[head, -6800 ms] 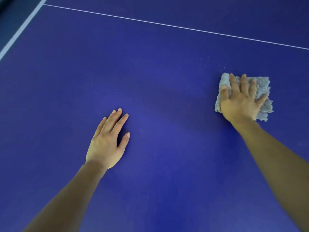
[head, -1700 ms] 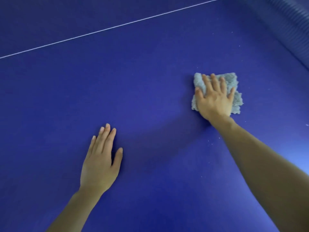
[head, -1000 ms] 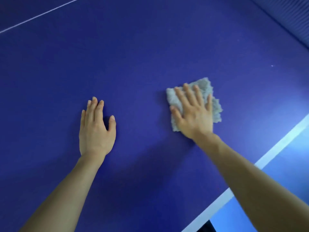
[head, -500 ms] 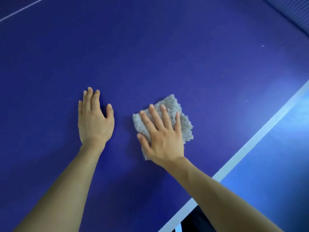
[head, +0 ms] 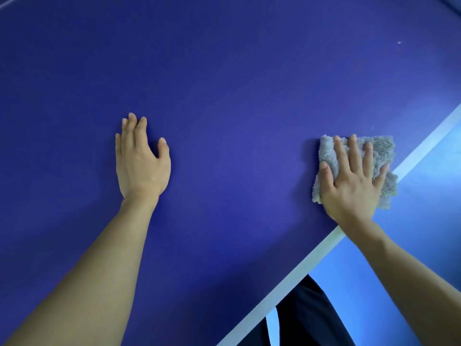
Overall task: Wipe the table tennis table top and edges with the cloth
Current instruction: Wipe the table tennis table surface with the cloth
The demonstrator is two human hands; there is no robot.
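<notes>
Head view
Table top (head: 224,71): dark blue surface filling most of the frame; a white edge line (head: 311,253) runs diagonally at lower right.
Left hand (head: 139,158): flat on the bare surface, palm down, fingers straight and close together, holding nothing.
Right hand (head: 351,181): flat, fingers spread, pressing down on the cloth.
Cloth (head: 381,151): grey, fluffy, folded; lies under the right hand beside the white edge line, its lower right corner overlapping it.
Floor (head: 411,208): lighter blue, beyond the edge.
Dark clothing (head: 306,315): visible below the edge.

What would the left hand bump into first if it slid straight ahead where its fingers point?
Probably nothing: the left hand has only bare blue table top ahead, as far as the picture shows.
</notes>
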